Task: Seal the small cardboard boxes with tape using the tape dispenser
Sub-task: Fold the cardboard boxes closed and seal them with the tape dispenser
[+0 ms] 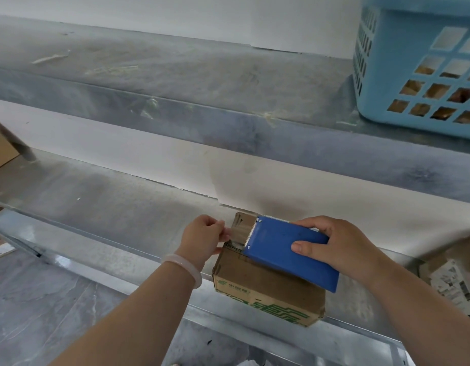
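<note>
A small cardboard box (265,286) with green print sits on the metal shelf (109,204), near its front edge. A blue tape dispenser (286,253) lies tilted on the box's top, its toothed blade pointing left. My right hand (337,247) grips the dispenser from the right side, thumb on its flat face. My left hand (206,237), with a pale bracelet on the wrist, pinches the free end of the clear tape (239,232) just left of the blade, above the box's far left corner.
A light blue plastic basket (403,75) with cardboard inside stands on the upper shelf at the right. Another cardboard box (1,151) shows at the left edge. A labelled parcel (450,281) lies at the right. A white wall runs behind the shelves.
</note>
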A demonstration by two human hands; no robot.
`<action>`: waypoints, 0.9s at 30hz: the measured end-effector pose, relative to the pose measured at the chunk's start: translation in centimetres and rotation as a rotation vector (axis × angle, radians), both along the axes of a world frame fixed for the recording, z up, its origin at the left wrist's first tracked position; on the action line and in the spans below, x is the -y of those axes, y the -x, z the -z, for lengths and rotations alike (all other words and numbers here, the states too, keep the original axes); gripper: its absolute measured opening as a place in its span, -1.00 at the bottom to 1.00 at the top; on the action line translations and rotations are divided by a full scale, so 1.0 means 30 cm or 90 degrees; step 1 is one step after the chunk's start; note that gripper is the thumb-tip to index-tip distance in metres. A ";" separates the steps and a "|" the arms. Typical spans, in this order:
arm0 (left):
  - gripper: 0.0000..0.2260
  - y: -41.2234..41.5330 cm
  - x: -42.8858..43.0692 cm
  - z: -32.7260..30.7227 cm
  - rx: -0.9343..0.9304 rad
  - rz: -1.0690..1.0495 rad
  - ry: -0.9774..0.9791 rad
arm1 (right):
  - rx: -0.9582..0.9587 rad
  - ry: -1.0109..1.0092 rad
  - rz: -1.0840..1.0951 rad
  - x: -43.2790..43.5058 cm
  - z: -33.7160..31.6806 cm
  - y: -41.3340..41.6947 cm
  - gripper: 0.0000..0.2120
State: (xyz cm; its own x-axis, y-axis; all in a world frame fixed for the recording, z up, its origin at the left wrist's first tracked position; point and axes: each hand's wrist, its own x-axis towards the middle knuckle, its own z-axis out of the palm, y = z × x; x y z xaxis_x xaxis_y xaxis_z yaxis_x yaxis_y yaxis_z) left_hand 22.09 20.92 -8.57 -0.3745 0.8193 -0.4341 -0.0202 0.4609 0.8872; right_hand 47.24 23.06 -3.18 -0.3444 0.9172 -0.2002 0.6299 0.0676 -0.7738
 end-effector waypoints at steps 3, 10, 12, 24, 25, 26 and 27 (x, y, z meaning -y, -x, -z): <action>-0.89 0.001 -0.001 0.010 0.026 -0.026 0.011 | 0.006 0.001 -0.008 -0.005 -0.002 0.003 -0.63; -0.89 0.010 0.005 0.010 0.092 -0.040 0.027 | 0.025 0.013 -0.039 -0.007 -0.028 -0.021 -0.64; -0.87 0.034 0.010 0.020 0.117 -0.043 0.035 | 0.057 0.014 -0.046 -0.010 -0.033 -0.039 -0.65; -0.87 0.031 0.009 0.112 -0.052 0.030 0.124 | 0.069 0.007 -0.026 -0.016 -0.005 -0.046 -0.71; -0.86 0.019 0.011 0.126 -0.082 0.047 0.128 | 0.072 0.006 -0.022 -0.016 -0.002 -0.044 -0.71; -0.86 0.007 0.013 0.141 -0.126 0.070 0.126 | 0.076 0.004 -0.019 -0.016 0.001 -0.042 -0.70; -0.85 -0.003 0.014 0.157 -0.178 0.098 0.120 | 0.080 0.002 -0.016 -0.016 0.004 -0.039 -0.70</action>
State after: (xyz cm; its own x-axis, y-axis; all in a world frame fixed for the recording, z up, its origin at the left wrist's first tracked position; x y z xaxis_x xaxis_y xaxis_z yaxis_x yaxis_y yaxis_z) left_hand 22.18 20.49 -13.29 -0.3788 0.7908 -0.4809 0.2926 0.5952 0.7484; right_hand 48.41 23.54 -3.30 -0.3391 0.9081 -0.2457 0.7202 0.0826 -0.6888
